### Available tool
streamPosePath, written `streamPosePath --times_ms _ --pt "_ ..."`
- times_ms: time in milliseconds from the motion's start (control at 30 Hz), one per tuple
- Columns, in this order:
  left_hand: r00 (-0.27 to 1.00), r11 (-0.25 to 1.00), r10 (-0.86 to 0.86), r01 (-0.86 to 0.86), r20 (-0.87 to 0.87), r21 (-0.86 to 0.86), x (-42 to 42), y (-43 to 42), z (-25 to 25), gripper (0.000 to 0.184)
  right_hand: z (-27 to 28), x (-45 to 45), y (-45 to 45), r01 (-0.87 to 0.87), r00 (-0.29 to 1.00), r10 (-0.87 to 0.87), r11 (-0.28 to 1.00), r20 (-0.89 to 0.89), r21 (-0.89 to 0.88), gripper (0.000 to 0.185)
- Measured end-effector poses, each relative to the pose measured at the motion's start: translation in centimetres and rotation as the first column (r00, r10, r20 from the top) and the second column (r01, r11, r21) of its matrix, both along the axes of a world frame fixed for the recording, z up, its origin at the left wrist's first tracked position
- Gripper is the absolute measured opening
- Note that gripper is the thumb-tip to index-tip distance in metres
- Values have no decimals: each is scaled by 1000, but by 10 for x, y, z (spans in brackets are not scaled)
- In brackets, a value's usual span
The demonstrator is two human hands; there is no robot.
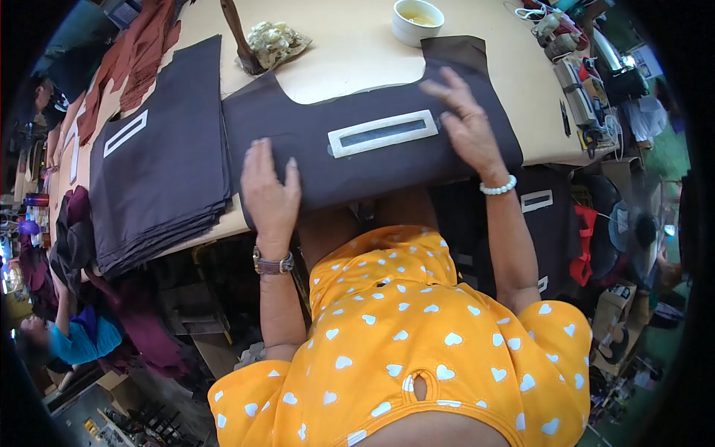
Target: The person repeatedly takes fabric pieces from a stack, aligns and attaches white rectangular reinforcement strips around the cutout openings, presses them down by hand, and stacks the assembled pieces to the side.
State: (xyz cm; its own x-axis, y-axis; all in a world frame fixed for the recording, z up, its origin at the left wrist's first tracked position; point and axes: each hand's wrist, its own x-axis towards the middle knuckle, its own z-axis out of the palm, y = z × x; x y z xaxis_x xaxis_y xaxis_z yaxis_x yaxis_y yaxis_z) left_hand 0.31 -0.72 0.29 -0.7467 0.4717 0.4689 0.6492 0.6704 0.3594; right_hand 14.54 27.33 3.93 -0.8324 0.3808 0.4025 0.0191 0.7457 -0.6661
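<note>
A dark fabric piece with a curved cut-out lies across the table's front edge. On it sits a white rectangular frame with a dark slot in its middle. My left hand rests flat on the fabric's left part, fingers stretched and thumb apart, holding nothing. Over the right part is my right hand, its fingers spread beside the frame's right end and nothing in them. Whether it touches the fabric I cannot tell.
A stack of dark fabric pieces lies at the left. Behind are a brush, a crumpled pale lump and a white bowl. Tools and cables line the table's right end. A co-worker in blue is at the far left.
</note>
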Motion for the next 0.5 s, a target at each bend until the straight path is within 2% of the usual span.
streamPosePath --times_ms 67,100,167,200,300,400,500 --pt "984 985 175 -175 -11 1 -8 -7 3 53 -6 19 34 308 950 -313 934 -3 181 48" --pt "963 961 268 -270 -38 -63 -13 -11 1 58 -14 25 49 437 892 -451 856 -14 276 49" --pt "933 930 341 -353 -116 -107 -13 -11 4 50 -20 30 63 590 745 -657 729 113 348 57" --pt "939 935 337 -342 -70 -89 -12 -9 6 47 -19 31 67 649 648 -744 653 167 390 61" --pt "949 950 310 -308 52 -47 -18 -7 10 38 -18 24 69 681 663 -725 687 184 253 67" --pt "950 962 273 -274 153 -11 -28 -5 11 27 -23 13 77 663 728 -658 747 192 43 65" --pt "901 915 157 -287 405 283 -29 1 29 23 -24 9 84 632 774 -621 767 120 -107 69"
